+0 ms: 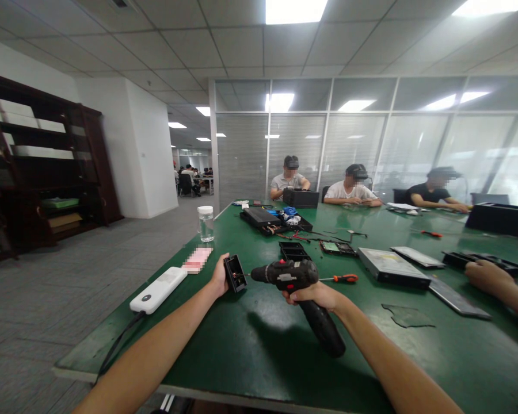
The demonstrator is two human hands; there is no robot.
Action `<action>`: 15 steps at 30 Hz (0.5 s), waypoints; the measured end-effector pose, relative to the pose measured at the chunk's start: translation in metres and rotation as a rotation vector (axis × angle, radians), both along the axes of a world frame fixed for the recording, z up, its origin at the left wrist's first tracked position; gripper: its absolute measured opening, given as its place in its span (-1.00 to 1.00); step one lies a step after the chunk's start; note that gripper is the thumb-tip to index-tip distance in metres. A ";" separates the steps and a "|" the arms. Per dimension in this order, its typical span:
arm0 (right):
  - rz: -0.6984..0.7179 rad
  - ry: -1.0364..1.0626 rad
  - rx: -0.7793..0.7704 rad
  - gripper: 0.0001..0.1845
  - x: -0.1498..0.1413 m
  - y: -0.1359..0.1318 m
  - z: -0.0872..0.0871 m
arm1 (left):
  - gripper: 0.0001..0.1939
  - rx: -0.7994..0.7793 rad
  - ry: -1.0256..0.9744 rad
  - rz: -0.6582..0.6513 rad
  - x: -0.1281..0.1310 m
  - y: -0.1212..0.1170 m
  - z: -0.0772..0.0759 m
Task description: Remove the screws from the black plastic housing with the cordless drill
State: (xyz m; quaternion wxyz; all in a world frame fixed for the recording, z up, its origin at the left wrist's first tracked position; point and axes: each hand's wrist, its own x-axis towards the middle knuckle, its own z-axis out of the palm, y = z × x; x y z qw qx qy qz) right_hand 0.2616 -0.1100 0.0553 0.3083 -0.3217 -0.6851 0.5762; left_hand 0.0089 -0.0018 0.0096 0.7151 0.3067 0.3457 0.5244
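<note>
A small black rectangular box (229, 277), open on one face, is held up in the left hand (220, 275), gripped along its outer side. It stands tilted, its open face turned to the right; small copper-coloured parts show in the dark interior. A black pistol-shaped power drill (297, 273) with red accents and a pale label on its body is in the right hand (318, 295), fingers wrapped around the upper handle. The drill's body lies nearly level, chuck to the left, and the thick handle slants down to the right. Its thin bit reaches the open face; whether the tip touches anything inside is hard to tell.
</note>
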 end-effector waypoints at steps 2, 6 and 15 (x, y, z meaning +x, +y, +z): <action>0.006 -0.018 0.011 -0.68 0.000 -0.001 0.002 | -0.65 0.002 0.003 -0.004 0.000 0.001 -0.001; 0.039 -0.022 0.038 -0.70 -0.001 -0.002 0.006 | -0.64 0.017 0.007 -0.008 -0.001 0.003 -0.003; 0.035 0.018 0.040 -0.69 -0.003 -0.004 0.006 | -0.66 -0.045 -0.002 0.016 0.001 -0.003 0.003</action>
